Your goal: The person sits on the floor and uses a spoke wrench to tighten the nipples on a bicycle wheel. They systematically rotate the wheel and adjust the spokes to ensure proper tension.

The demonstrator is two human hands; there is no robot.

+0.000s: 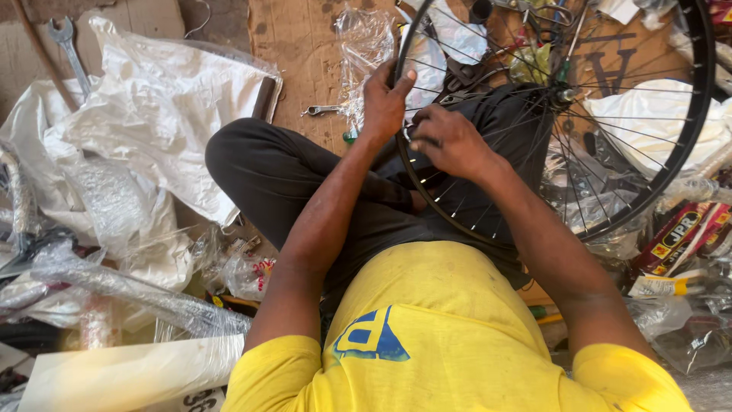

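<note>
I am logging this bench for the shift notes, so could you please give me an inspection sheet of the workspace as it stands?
Surface: brown cardboard floor sheet, worn, partly covered.
Job's things: black spoked bicycle wheel propped over the seated person's lap; hub off to the right.
Clutter: crumpled white plastic sheeting; two spanners, one at top left and one on the cardboard; wrapped frame tubes; red printed boxes.
Grips: left hand holds the rim; right hand pinches at the spokes near the rim, what it holds is hidden.
Cables: nothing seen.
Surroundings: nothing seen beyond the floor.
</note>
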